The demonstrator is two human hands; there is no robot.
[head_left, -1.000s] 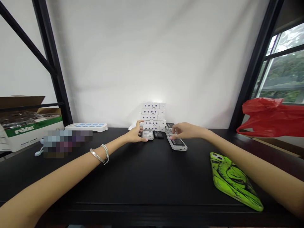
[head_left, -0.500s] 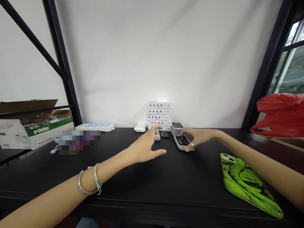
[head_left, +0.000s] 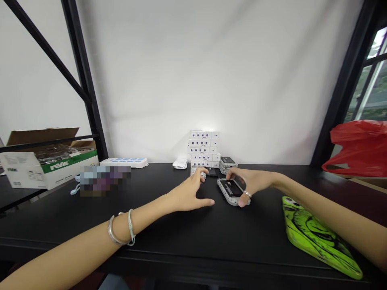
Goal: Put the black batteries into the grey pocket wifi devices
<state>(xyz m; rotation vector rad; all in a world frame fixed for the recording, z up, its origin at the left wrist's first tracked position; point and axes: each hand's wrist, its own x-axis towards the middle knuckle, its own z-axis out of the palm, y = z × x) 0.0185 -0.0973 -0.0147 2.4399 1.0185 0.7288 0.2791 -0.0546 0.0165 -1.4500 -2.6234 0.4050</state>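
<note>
Black worktop lies under the left hand and the right hand, which are apart near its back edge. The right hand clamps a grey handheld device across its width, with fingers over the far edge and a ringed finger under the near edge. The device has a speckled rim and a dark panel, and it sits at a slight tilt. The left hand, with two bracelets on its wrist, rests its fingertips on a small pale device, while the thumb spreads away over bare worktop. A flat black piece lies just beside that pale device. Behind the right hand stands a short stack of grey devices, next to a stack of white boxes with blue marks. A small pile of white papers lies left of the boxes at the back edge. Farther left are a white tray with blue panels, a pale blue cable, a blurred patch that hides whatever lies there, and an open cardboard box with a green band near the left corner. A neon-green phone case lies flat near the right edge, and a red plastic bag sits beyond the right end, below a window.
</note>
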